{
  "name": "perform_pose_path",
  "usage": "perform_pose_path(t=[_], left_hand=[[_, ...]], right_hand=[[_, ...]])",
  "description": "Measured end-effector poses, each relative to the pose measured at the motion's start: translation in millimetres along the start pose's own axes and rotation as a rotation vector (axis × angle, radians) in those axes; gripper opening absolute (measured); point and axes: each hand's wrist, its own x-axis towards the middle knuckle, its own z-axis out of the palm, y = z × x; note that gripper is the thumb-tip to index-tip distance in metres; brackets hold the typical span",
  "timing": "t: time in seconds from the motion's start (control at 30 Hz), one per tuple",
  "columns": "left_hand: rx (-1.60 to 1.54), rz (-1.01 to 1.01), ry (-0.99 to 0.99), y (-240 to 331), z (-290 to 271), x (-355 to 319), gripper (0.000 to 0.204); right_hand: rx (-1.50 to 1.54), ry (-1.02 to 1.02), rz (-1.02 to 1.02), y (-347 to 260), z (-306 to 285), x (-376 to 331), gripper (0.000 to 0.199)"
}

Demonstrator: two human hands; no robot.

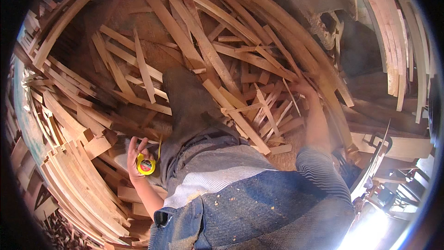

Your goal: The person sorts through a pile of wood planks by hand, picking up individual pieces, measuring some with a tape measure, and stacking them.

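Head view: right hand (303,87) grips a thin strip (292,98) running near-vertically, slightly tilted.

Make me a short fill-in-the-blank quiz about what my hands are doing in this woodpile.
1. The left hand holds a tape measure whose case is ____ in colour.
2. The right hand reaches into a heap of ____ offcuts.
3. The tape measure is in the ____ hand.

Missing words: yellow; wooden; left
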Motion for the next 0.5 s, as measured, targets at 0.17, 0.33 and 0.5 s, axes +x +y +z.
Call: perform_pose_path(t=[0.17,0.33,0.5], left_hand=[[-0.004,-0.006,0.049,-3.3,-2.4,1.6,0.06],[-0.043,-0.023,0.072,-1.8,8.0,4.5,0.061],[-0.054,0.015,0.02,-6.4,5.5,-0.9,0.058]], right_hand=[[-0.03,0.007,-0.201,-0.7,40.4,-13.3,0.038],[0.012,0.195,-0.277,20.9,80.2,-1.1,0.034],[0.112,0.375,-0.167,-2.2,98.9,3.6,0.034]])
